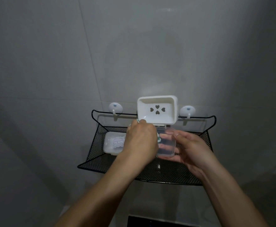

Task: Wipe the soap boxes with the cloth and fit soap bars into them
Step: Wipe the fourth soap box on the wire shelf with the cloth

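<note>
The right hand point(190, 150) cradles a clear box point(166, 143) from beneath over the black mesh shelf point(150, 171), fingers extended under its base and visible through the plastic, thumb curled on its right rim. The left hand point(141, 140) reaches across the box with fingers curled; a scrap of cloth point(159, 139) shows beneath it, the grip itself hidden. A second box point(113, 144) lies on the shelf's left side, and a white dish point(157, 109) hangs above the rail.
</note>
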`<state>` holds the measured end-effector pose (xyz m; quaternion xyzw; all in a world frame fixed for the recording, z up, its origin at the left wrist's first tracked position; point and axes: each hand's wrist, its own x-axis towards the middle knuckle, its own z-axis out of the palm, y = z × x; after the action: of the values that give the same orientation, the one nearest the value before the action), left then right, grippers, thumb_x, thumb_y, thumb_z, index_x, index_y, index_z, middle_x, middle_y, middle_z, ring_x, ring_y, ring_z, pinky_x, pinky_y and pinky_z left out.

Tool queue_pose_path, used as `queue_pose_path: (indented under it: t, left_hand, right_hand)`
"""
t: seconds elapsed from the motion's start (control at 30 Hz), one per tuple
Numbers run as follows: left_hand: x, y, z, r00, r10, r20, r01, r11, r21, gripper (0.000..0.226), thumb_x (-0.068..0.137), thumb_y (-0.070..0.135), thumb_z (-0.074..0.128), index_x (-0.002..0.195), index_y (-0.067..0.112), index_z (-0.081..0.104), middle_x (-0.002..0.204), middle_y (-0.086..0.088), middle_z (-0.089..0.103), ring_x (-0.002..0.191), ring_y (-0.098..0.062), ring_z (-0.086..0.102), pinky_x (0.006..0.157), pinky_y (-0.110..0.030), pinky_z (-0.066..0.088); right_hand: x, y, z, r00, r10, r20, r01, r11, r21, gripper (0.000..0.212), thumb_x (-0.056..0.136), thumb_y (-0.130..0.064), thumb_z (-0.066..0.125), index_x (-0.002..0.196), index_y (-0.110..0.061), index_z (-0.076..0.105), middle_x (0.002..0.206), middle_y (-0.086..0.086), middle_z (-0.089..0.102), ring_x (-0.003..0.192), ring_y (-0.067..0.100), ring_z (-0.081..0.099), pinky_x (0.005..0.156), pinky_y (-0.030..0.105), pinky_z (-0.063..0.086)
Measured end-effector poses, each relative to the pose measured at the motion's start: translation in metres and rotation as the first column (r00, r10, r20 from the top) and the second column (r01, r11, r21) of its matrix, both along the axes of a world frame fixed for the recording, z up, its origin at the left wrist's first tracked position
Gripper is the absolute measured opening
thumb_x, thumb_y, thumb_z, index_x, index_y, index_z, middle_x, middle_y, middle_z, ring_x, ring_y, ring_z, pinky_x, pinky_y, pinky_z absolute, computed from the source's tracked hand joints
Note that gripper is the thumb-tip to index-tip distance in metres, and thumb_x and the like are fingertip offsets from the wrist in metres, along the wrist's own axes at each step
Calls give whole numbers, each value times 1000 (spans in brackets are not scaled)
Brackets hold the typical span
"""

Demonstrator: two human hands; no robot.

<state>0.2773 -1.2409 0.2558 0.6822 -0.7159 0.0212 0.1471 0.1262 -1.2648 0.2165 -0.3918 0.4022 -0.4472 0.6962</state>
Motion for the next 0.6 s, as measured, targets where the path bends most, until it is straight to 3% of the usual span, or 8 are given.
queue_pose_path:
  t: [0.13,0.3,0.43,0.6]
  left_hand:
    - [-9,-2,4,995,-24,-97,28,999,44,15,86,8,53,94,4,66,101,-13,54,102,-34,52,82,-36,40]
    - [-19,3,11,975,-191,-118,199,978,62,29,91,24,55,117,28,67,115,0,53,109,-27,41,92,-41,34]
    - [-14,4,11,978,-207,-36,209,977,51,37,93,33,51,129,39,59,115,3,46,110,-23,34,82,-38,25]
    - [-1,3,9,977,-26,214,48,994,-97,26,91,37,51,107,24,66,113,1,51,109,-25,38,88,-43,24]
  right_hand:
    - [4,2,-3,1000,18,-16,-18,1000,-4,29,107,-13,41,118,2,63,102,20,75,79,32,75,62,46,63]
    - [2,-2,-3,1000,16,10,-16,1000,3,28,107,-14,43,120,-1,64,87,15,75,65,21,73,57,37,62]
    - [-3,-4,-2,999,12,50,-12,1000,13,29,106,-18,43,120,-4,64,98,19,76,76,27,76,65,45,63]
    - [-5,-4,-2,996,10,94,-14,999,35,30,105,-18,43,123,0,61,112,20,73,94,38,74,69,50,62]
